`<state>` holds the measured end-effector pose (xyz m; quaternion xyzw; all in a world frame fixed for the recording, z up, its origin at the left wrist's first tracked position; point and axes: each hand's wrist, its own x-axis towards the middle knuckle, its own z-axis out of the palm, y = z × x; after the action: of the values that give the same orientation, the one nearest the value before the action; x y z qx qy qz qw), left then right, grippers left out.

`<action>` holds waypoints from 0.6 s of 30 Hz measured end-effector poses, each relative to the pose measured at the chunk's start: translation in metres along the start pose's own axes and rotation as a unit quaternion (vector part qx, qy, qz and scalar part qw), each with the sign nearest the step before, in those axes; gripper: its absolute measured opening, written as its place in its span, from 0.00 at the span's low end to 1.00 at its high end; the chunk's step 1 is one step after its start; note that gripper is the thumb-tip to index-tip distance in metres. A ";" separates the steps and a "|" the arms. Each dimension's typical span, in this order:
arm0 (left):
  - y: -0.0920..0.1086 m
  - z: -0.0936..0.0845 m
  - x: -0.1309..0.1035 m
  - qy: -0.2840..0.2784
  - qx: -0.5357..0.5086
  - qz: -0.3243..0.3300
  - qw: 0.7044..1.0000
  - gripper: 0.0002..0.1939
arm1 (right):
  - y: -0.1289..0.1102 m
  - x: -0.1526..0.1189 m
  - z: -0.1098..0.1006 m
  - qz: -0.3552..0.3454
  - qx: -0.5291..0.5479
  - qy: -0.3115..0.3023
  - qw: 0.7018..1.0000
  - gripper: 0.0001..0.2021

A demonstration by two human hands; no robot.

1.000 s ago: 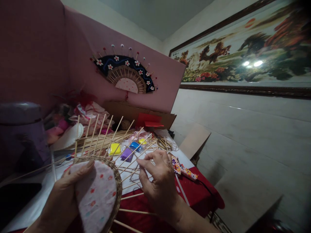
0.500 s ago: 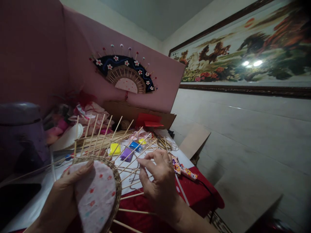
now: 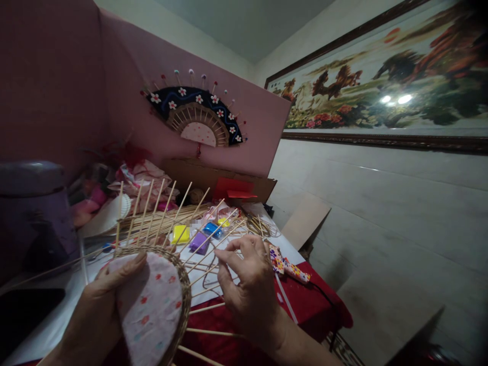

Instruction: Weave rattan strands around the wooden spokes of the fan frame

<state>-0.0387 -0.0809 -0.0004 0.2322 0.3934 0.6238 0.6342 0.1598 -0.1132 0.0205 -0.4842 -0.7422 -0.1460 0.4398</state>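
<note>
My left hand (image 3: 101,300) is closed around a half-round fan base (image 3: 152,305) covered in white cloth with small red and blue prints, its thumb pressed on the face. Brown twine weaving (image 3: 185,284) rims the curved edge. Thin wooden sticks (image 3: 204,203) spread outward from that rim. To the right, my right hand (image 3: 247,279) is raised beside the sticks, thumb and forefinger pinched together. A loose length of brown twine (image 3: 206,282) hangs by these fingertips and seems to be held between them; its end is hidden.
Yellow (image 3: 180,234), purple (image 3: 199,243) and blue packets (image 3: 212,230) lie on the table beyond the sticks. A flower-patterned glue gun (image 3: 293,270) rests at the right on red cloth (image 3: 316,300). A purple canister (image 3: 36,218) stands left. A finished dark fan (image 3: 196,112) hangs behind.
Both hands and the fan base stay almost in place. The loose twine below my right fingertips has shifted slightly.
</note>
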 end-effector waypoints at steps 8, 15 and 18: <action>0.001 0.003 -0.003 0.011 -0.020 -0.010 1.000 0.10 | 0.002 0.000 0.003 -0.004 0.003 0.010 1.000 0.11; 0.001 0.003 -0.004 0.021 -0.009 -0.009 1.000 0.10 | 0.002 0.000 0.003 -0.007 0.004 0.015 1.000 0.11; 0.001 0.002 -0.002 0.019 0.003 -0.015 1.000 0.10 | 0.001 0.000 0.003 -0.005 0.001 0.013 1.000 0.11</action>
<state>-0.0378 -0.0822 0.0022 0.2164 0.4109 0.6170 0.6353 0.1596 -0.1111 0.0183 -0.4779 -0.7388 -0.1538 0.4495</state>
